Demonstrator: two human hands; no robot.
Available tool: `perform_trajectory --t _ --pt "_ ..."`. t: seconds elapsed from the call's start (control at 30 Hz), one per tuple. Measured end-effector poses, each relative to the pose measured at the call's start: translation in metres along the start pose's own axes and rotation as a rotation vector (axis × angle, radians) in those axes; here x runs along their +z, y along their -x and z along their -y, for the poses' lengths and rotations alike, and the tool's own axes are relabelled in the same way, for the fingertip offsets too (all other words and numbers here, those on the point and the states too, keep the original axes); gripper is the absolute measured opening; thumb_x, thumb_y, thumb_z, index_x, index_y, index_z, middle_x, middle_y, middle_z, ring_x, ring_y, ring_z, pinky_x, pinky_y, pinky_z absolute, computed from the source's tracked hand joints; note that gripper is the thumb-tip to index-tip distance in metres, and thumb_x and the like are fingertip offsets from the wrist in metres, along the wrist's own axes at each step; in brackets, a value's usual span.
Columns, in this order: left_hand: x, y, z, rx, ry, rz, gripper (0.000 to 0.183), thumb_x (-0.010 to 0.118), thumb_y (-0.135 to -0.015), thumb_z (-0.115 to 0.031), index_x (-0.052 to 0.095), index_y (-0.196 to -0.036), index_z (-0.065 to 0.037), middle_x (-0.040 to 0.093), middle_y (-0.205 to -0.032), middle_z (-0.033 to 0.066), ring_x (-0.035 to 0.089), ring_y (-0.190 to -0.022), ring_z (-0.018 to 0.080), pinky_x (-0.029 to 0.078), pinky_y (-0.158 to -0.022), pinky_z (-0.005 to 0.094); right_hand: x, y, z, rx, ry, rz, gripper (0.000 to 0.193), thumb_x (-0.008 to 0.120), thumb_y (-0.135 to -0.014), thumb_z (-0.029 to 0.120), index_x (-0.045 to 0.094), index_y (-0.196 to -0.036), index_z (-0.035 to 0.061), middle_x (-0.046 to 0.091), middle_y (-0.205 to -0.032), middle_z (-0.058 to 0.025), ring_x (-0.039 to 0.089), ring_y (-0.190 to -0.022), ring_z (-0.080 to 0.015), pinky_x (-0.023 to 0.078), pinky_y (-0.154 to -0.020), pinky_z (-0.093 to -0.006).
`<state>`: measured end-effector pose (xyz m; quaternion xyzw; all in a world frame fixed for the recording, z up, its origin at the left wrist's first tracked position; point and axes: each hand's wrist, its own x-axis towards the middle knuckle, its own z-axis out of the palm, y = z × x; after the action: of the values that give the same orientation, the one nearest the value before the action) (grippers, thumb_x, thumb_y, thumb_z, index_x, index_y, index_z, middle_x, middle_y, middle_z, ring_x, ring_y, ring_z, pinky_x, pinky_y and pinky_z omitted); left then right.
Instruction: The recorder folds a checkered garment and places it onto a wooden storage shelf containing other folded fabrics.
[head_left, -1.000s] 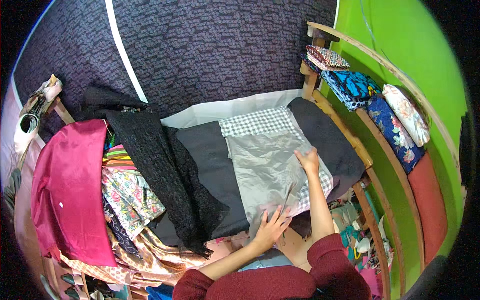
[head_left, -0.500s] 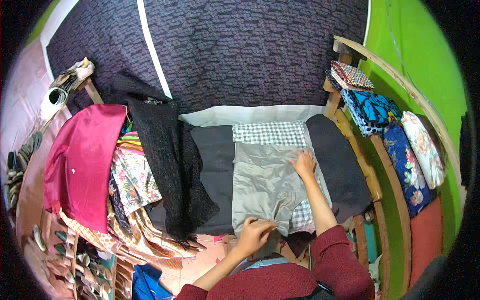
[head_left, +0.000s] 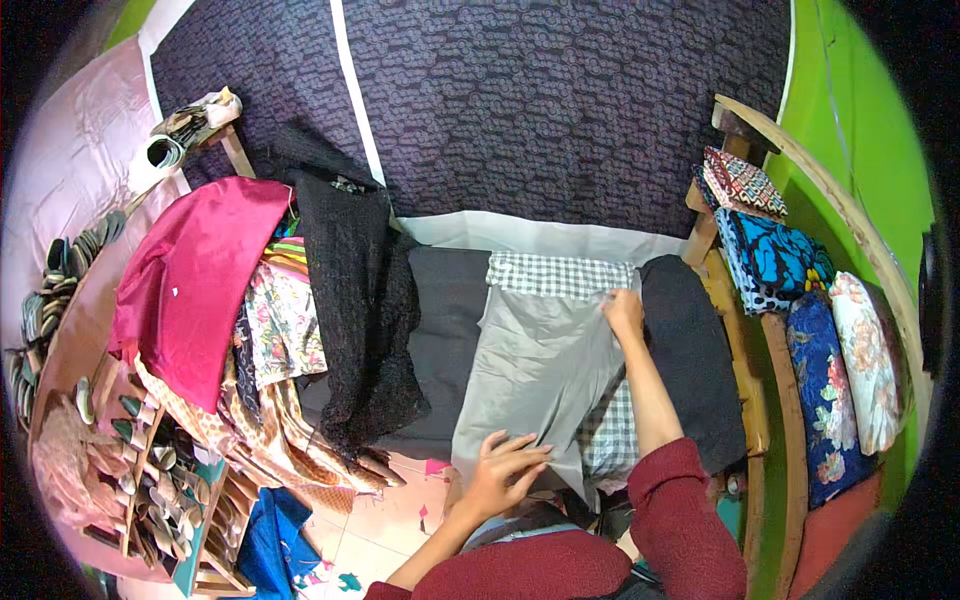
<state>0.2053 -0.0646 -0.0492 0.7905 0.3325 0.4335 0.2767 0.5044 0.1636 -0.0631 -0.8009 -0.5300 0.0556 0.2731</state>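
Note:
A grey, shiny lining cloth (head_left: 540,360) lies over a dark padded surface (head_left: 445,330) in front of me. Along its far edge runs a band of black-and-white checked cloth (head_left: 560,276), and more of that check shows at the near right, under the grey. My right hand (head_left: 624,312) pinches the grey cloth at its right edge, just below the checked band. Spread and flat, my left hand (head_left: 508,468) rests on the near part of the cloth with its fingers apart. Soft wrinkles run across the middle of the grey fabric.
Black lacy cloth (head_left: 350,300), magenta satin (head_left: 205,280) and floral fabric (head_left: 285,330) are heaped on the left. Folded prints (head_left: 765,250) sit on a wooden rack at the right. A shelf of shoes (head_left: 170,500) stands lower left, beside a blue bag (head_left: 275,545).
My right hand has closed from lying flat to pinching the cloth's right edge. The grey cloth is smoother, slanting lower at its near end. My left hand's fingers have spread. The view has shifted.

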Motion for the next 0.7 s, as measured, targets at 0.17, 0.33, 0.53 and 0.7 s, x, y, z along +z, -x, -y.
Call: perform_trajectory --t 0.17,0.33,0.53,0.7 --pt "0.048 -0.011 0.011 0.067 -0.116 0.153 0.019 0.063 -0.079 -0.016 0.066 -0.097 -0.014 0.065 -0.105 -0.0023 0.056 -0.108 0.0217 0.028 -0.097 0.0476 0.002 -0.028 -0.003 0.003 0.146 -0.123 0.026 0.068 -0.072 0.022 0.066 -0.093 0.0073 0.065 -0.091 -0.017 0.062 -0.088 -0.0348 0.049 -0.075 -0.043" --pt "0.078 -0.005 0.014 0.071 -0.176 0.293 0.033 0.063 -0.079 -0.022 0.06 -0.112 -0.016 0.059 -0.116 0.001 0.052 -0.113 0.0232 0.026 -0.097 0.0524 0.003 -0.029 -0.021 0.0 0.036 -0.117 0.03 0.069 -0.071 0.024 0.063 -0.094 0.0052 0.065 -0.091 -0.0166 0.061 -0.088 -0.0369 0.048 -0.075 -0.0452" --pt "0.079 -0.001 -0.004 0.179 -0.415 0.455 0.067 0.065 -0.075 -0.031 0.036 -0.135 -0.023 0.032 -0.142 0.007 0.032 -0.128 0.0273 0.022 -0.094 0.0579 0.002 -0.02 -0.059 -0.056 -0.028 -0.137 0.046 0.068 -0.073 0.027 0.055 -0.114 0.0124 0.061 -0.106 -0.0145 0.056 -0.101 -0.0333 0.041 -0.083 -0.0484" --pt "0.072 0.003 -0.002 0.217 -0.35 0.21 0.048 0.066 -0.072 -0.024 0.054 -0.118 -0.024 0.048 -0.128 0.0002 0.04 -0.122 0.0232 0.017 -0.096 0.0521 -0.031 0.011 -0.066 -0.165 -0.27 -0.137 0.032 0.064 -0.076 0.019 0.059 -0.106 0.0091 0.064 -0.098 -0.0109 0.061 -0.089 -0.0287 0.045 -0.076 -0.0423"
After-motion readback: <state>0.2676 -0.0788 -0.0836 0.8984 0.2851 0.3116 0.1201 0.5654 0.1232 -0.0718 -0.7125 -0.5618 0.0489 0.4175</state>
